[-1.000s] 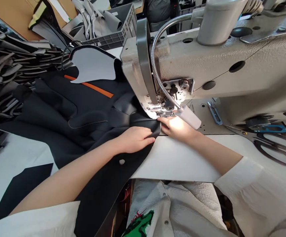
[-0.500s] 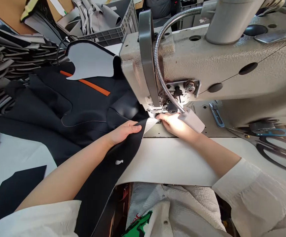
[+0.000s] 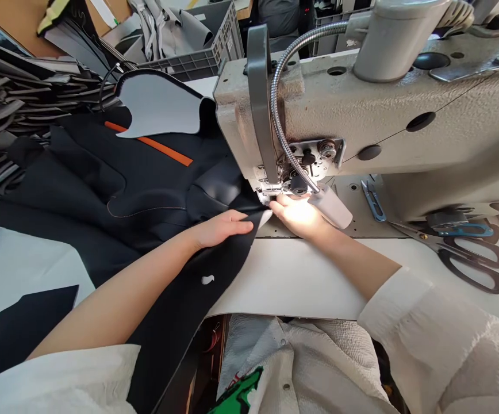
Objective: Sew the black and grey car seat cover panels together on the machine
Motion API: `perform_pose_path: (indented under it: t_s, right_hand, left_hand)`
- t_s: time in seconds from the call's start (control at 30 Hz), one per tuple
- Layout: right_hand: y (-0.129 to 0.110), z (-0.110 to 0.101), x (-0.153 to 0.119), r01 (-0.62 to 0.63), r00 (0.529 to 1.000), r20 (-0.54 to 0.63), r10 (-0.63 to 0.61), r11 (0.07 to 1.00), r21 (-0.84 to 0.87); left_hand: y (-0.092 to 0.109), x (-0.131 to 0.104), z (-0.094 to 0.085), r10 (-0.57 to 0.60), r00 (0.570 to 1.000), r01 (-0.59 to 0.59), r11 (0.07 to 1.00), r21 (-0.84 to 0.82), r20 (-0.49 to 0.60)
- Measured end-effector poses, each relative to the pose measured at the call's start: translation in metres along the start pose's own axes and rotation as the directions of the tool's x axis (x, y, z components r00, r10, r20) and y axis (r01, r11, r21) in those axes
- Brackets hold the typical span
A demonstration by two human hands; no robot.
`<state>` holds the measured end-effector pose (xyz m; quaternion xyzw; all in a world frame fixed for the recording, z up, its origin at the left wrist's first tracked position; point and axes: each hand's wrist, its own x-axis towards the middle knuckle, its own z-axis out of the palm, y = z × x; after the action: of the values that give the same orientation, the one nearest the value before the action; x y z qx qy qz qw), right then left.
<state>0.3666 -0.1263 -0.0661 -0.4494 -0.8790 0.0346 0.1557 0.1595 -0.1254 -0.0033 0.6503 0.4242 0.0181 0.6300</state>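
Black fabric (image 3: 154, 178) lies across the left of the table and runs up to the needle area of a beige sewing machine (image 3: 249, 109). My left hand (image 3: 221, 229) grips the fabric near its right edge, thumb on top and the other fingers partly hidden. At the presser foot (image 3: 269, 194), my right hand (image 3: 295, 215) pinches the fabric's edge with its fingertips, under a bright lamp (image 3: 331, 207). A small light-coloured piece of the underside shows between the hands. On top of the fabric are an orange strip (image 3: 167, 150) and a grey panel (image 3: 163, 103).
Blue thread snips (image 3: 373, 201) and large scissors (image 3: 473, 259) lie to the right of the machine. Stacked dark and grey pieces (image 3: 12, 109) stand at the left. A grey crate (image 3: 206, 60) with fabric is behind. A dark offcut (image 3: 25, 316) rests at lower left.
The fabric edge between my hands has folded over, so less of its light underside shows. Both hands stay near the presser foot. The view has shifted slightly.
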Motion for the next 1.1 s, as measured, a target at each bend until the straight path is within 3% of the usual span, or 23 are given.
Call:
perform_pose_path:
  t_s: [0.03,0.07,0.13,0.17,0.27,0.37,0.43,0.57,0.67,0.73,0.9,1.1]
  right_hand:
    - [-0.001,-0.004,0.002,0.051,0.998,0.037,-0.049,0.997,-0.065]
    - [-0.003,-0.009,0.003,0.111,0.992,0.075,-0.102,0.986,-0.128]
    - [-0.008,-0.018,0.005,0.212,0.974,0.128,-0.189,0.956,-0.201]
    - [-0.011,-0.020,0.004,0.261,0.961,0.153,-0.229,0.936,-0.238]
    - [-0.021,-0.020,-0.006,0.330,0.943,0.163,-0.291,0.887,-0.322]
    - [-0.031,-0.006,-0.026,0.266,0.962,0.032,-0.271,0.906,-0.330]
    - [-0.037,0.004,-0.038,0.220,0.968,-0.058,-0.242,0.942,-0.252]
    - [-0.049,0.012,-0.050,0.258,0.963,-0.056,-0.264,0.961,-0.097]
    - [-0.054,0.010,-0.050,0.261,0.964,-0.028,-0.263,0.963,-0.063]
    - [-0.054,0.010,-0.049,0.252,0.967,-0.024,-0.253,0.966,-0.061]
    - [-0.055,0.012,-0.049,0.215,0.975,-0.032,-0.219,0.971,-0.103]
    - [-0.056,0.011,-0.047,0.188,0.980,-0.049,-0.195,0.974,-0.127]
  left_hand:
    - [0.003,0.002,0.005,0.046,0.998,-0.056,0.969,0.240,0.044]
    - [0.006,0.004,0.012,0.086,0.993,-0.113,0.867,0.485,0.078]
    - [0.013,0.006,0.026,0.131,0.985,-0.169,0.556,0.814,0.115]
    - [0.015,0.006,0.031,0.152,0.982,-0.167,0.430,0.887,0.111]
    - [0.018,0.006,0.035,0.316,0.945,-0.147,0.190,0.971,0.081]
    - [0.012,0.011,0.024,0.559,0.820,-0.111,-0.057,0.992,0.123]
    - [0.006,0.018,0.015,0.632,0.760,-0.077,-0.147,0.986,0.153]
    - [0.002,0.033,0.003,0.687,0.726,0.065,-0.121,0.991,0.036]
    - [0.003,0.041,-0.004,0.716,0.698,0.067,-0.091,0.994,0.019]
    - [0.003,0.045,-0.008,0.698,0.714,0.005,-0.093,0.996,0.062]
    - [-0.001,0.051,-0.014,0.584,0.802,-0.130,-0.035,0.991,0.126]
    - [-0.002,0.045,0.003,0.584,0.806,-0.101,-0.034,0.994,0.101]
